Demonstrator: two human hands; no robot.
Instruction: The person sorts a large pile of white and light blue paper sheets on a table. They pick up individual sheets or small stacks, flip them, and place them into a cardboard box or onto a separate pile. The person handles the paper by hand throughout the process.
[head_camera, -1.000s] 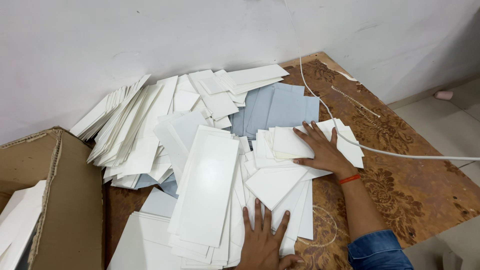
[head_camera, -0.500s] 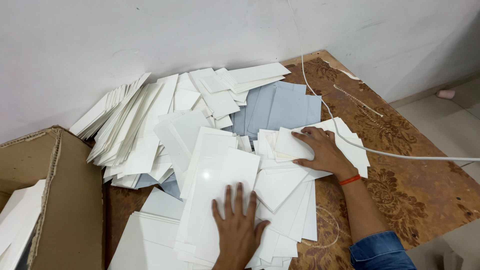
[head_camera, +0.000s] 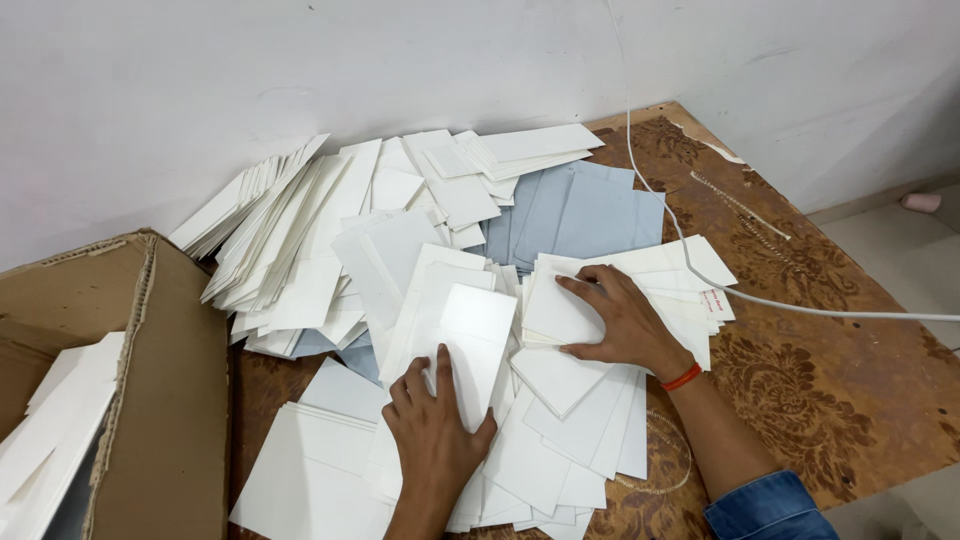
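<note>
White card sheets (head_camera: 470, 330) heaped on brown patterned board (head_camera: 820, 380); left hand (head_camera: 432, 425) flat, fingers spread on long sheet; right hand (head_camera: 615, 318) splayed, pressing small stack (head_camera: 640, 290).

Open brown cardboard box (head_camera: 150, 390) at left, white cards inside.

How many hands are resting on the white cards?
2: the left hand lies on the long cards near the front, the right hand on the small stack beside the cable.
</note>
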